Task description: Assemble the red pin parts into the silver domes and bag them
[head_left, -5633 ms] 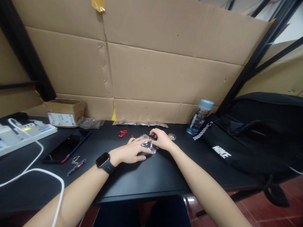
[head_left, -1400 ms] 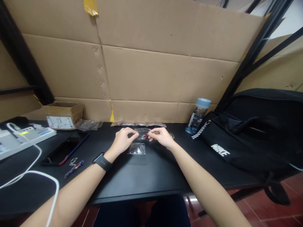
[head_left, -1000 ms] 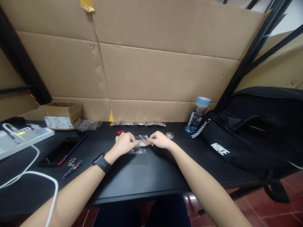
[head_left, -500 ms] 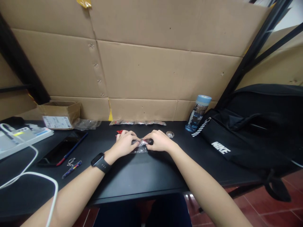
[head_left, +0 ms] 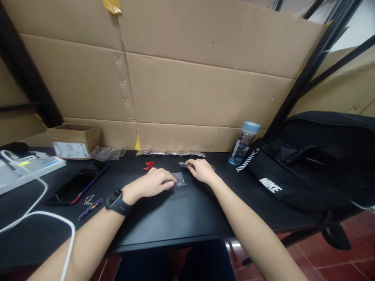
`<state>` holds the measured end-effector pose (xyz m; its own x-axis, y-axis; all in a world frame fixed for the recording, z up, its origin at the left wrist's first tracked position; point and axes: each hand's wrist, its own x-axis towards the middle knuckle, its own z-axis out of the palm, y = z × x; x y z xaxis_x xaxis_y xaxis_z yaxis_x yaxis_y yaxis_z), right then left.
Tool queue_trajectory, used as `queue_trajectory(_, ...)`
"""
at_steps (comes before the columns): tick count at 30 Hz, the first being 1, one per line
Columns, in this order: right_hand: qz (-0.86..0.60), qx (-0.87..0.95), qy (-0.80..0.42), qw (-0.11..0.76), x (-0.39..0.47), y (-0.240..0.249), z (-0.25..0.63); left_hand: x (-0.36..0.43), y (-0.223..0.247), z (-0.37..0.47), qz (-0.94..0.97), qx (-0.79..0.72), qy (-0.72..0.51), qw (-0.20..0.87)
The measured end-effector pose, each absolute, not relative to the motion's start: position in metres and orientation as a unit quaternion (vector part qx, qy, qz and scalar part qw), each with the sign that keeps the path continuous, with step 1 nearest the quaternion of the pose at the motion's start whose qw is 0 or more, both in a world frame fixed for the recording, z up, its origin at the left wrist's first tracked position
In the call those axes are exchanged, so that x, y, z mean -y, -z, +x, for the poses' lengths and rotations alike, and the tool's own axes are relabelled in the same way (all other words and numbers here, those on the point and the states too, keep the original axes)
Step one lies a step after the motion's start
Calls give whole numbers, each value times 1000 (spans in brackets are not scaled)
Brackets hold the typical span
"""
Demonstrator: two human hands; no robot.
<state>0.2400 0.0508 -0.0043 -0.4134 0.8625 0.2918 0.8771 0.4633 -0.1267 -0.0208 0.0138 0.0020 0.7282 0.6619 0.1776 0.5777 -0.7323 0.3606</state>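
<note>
Holding a small packet (head_left: 183,164) between thumb and fingers, the right hand (head_left: 202,171) keeps a narrow grip on its near end; whether the packet touches the desk (head_left: 172,222) is unclear, and its contents are too small to read. It looks light and thin, with a slick film skin likely to slide, so a pinch along one edge should suit it better than pressure on the middle. Just nearer the person, a clear plastic bag (head_left: 179,179) lies flat, its left end under the fingers of the left hand (head_left: 154,183); I cannot tell whether that grip pinches it or merely rests there. The bag is probably soft and limp, easiest to lift by a free corner.

Just beyond the left hand lies some red cord (head_left: 149,166). A row of packets (head_left: 175,153) runs along the foot of the cardboard wall (head_left: 181,93). Farther out, a bottle (head_left: 244,144) stands to the right, and a phone (head_left: 79,183) lies to the left.
</note>
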Motion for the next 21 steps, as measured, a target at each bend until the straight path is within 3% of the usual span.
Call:
queue_trajectory(10,-586,772,92,227,-81,-3,252,-13,12,-15,920,-354,-143,92)
queue_trajectory(15,-605,755,182,174,-117,-10,258,-13,12,-18,921,-350,-150,84)
queue_trajectory(21,-596,778,167,109,-133,-6,262,-12,16,-20,915,-367,-155,67)
